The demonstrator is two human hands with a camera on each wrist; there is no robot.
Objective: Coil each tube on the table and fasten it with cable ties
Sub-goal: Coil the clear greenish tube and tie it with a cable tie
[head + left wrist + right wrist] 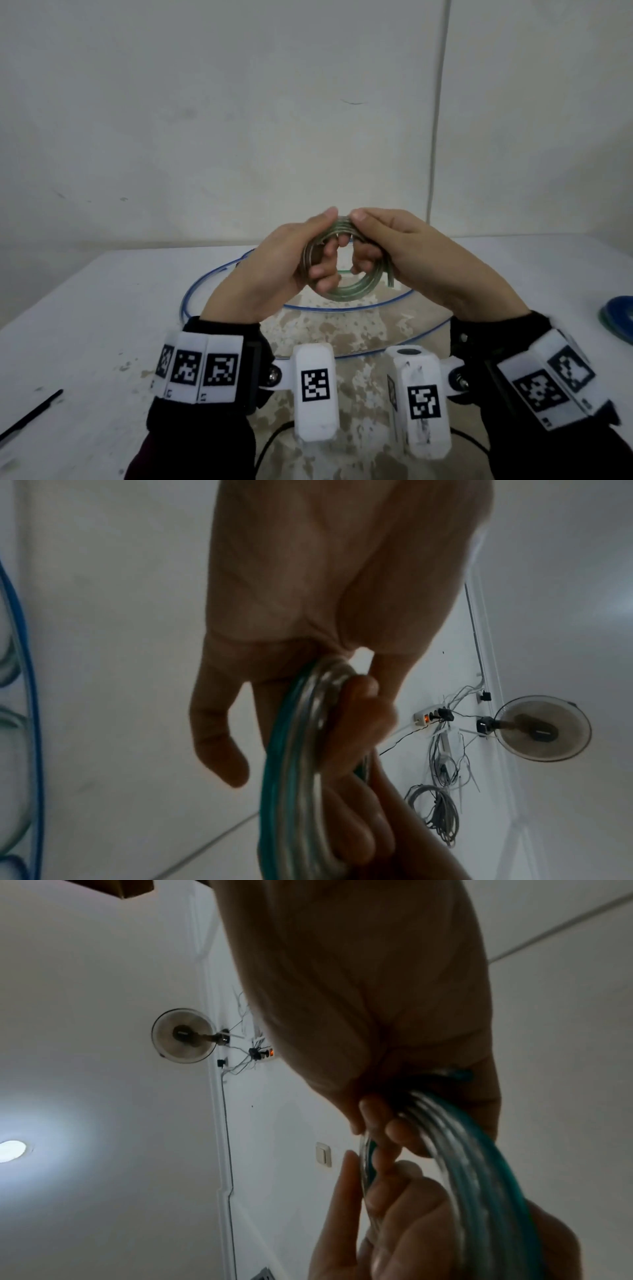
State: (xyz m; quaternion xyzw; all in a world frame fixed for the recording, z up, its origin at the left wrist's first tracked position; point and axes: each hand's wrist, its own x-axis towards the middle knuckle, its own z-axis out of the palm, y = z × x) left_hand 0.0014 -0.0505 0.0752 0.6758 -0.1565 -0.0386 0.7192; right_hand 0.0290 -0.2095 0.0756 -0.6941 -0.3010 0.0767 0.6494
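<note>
A clear tube with a green stripe, wound into a small coil (346, 289), is held up above the table (85, 308) by both hands. My left hand (294, 260) grips the coil's left side, fingers curled through its middle, thumb on top. My right hand (387, 246) pinches the coil's top and right side. The left wrist view shows the stacked loops of the coil (294, 764) running through my left hand (308, 669). In the right wrist view the coil (479, 1172) passes under my right hand (394, 1096). A blue tube (205, 284) lies in wide loose loops on the table below.
A black cable tie (30, 416) lies near the table's left front edge. A coiled blue and green bundle (618, 317) sits at the right edge. The tabletop is worn and stained in the middle. A white wall stands behind the table.
</note>
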